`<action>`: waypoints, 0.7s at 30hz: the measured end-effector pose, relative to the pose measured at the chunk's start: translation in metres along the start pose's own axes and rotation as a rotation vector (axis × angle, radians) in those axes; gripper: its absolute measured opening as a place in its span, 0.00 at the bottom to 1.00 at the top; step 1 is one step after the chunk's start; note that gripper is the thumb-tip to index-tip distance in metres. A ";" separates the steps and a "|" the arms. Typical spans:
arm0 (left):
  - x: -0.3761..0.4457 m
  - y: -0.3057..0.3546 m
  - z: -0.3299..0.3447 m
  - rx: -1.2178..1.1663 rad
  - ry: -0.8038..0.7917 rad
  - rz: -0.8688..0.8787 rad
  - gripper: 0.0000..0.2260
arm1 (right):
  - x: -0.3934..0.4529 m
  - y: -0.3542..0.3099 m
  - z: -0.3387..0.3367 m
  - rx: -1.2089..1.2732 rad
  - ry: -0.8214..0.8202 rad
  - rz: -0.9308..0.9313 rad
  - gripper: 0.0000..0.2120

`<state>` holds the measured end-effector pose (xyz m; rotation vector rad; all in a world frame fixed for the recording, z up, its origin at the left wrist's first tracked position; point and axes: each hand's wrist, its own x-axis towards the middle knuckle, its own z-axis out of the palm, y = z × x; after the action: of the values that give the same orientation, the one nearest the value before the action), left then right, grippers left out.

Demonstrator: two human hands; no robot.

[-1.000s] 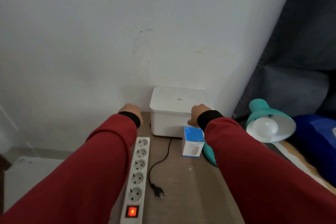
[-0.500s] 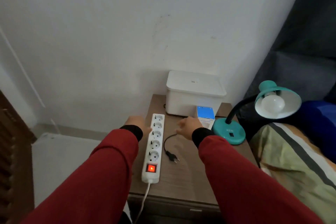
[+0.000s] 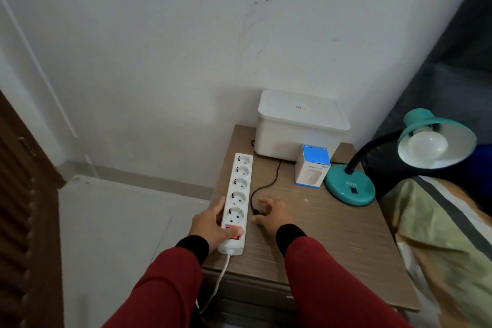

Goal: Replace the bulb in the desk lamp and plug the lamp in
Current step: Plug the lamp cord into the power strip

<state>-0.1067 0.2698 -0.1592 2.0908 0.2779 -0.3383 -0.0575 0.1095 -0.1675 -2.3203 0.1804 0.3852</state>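
A teal desk lamp [image 3: 350,189] stands at the right of the wooden nightstand [image 3: 335,237], its shade tipped toward me with a white bulb [image 3: 427,144] in it. A blue-and-white bulb box [image 3: 312,169] stands just left of the lamp base. The lamp's black cord [image 3: 274,178] runs to its plug [image 3: 256,212], which lies unplugged beside a white power strip [image 3: 239,186]. My left hand [image 3: 211,228] grips the strip's near end, thumb on the glowing red switch. My right hand [image 3: 271,214] hovers over the plug, fingers apart around it.
A lidded white container [image 3: 300,128] stands at the back against the wall. A bed with a striped green cover [image 3: 439,242] borders the nightstand on the right. A brown louvred door [image 3: 21,221] is on the left, and the strip's white cable [image 3: 221,277] hangs over the front edge.
Both hands have drawn back from the white container to the front. The left hand has taken hold of the power strip's end. The right hand has come down over the plug.
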 end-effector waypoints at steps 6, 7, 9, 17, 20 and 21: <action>0.000 -0.004 0.003 -0.047 0.005 0.027 0.40 | 0.003 -0.005 -0.001 -0.156 0.039 -0.061 0.25; 0.000 -0.004 0.003 -0.043 0.006 0.029 0.40 | 0.003 -0.007 -0.002 -0.130 0.050 -0.075 0.24; 0.000 -0.003 0.003 -0.047 0.003 0.037 0.39 | 0.004 -0.010 -0.004 -0.023 0.069 -0.095 0.24; -0.001 -0.003 0.003 -0.050 0.005 0.052 0.38 | -0.008 -0.024 -0.016 0.406 0.035 -0.196 0.27; -0.001 -0.003 0.003 -0.032 0.003 0.058 0.39 | -0.011 -0.024 -0.013 0.381 0.070 -0.200 0.26; 0.000 -0.003 0.002 -0.023 0.002 0.060 0.39 | -0.010 -0.024 -0.011 0.367 0.100 -0.199 0.26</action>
<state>-0.1083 0.2691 -0.1625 2.0726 0.2192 -0.2958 -0.0589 0.1186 -0.1405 -1.9730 0.0608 0.1231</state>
